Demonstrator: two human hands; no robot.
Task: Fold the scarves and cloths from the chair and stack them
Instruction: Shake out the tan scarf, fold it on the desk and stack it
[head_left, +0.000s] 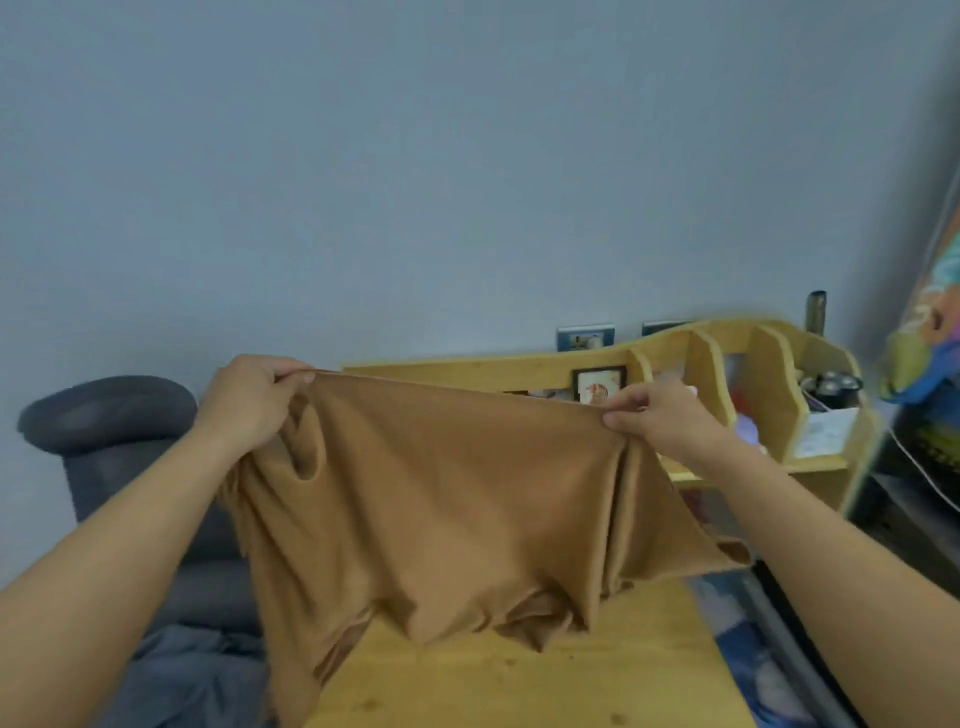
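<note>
A tan brown cloth (441, 499) hangs spread in the air over the wooden table (519, 680), with its lower folds bunched on the tabletop. My left hand (249, 400) grips its upper left corner. My right hand (660, 421) pinches its upper right edge. The top edge is stretched taut between both hands. A grey chair (104, 415) stands at the left, and a blue-grey cloth (192, 670) lies on its seat.
A wooden shelf unit (727, 374) with compartments and small items stands at the back of the table against a blue-grey wall. A colourful bundle (930, 322) is at the right edge. A white cable (919, 467) runs beside the shelf.
</note>
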